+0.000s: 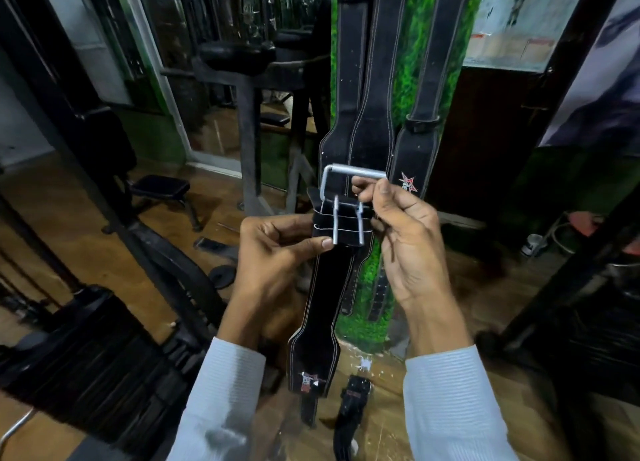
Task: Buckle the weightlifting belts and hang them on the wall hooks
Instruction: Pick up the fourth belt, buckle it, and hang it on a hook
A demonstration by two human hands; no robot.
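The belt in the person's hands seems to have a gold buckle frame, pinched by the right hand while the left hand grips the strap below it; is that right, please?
Nearly. The head view shows the buckle frame is silver metal, not gold. The rest holds: the right hand pinches the frame while the left hand grips the strap of the belt below it.

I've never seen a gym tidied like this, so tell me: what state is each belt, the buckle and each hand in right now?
Held belt: hanging down from both hands, not yet buckled.
Buckle: open, frame lifted, two prongs lying on the strap.
Left hand: pinching the strap below the buckle.
Right hand: gripping the buckle's frame.
Hung belts: hanging against the green wall panel.
Floor belt: lying on the floor.
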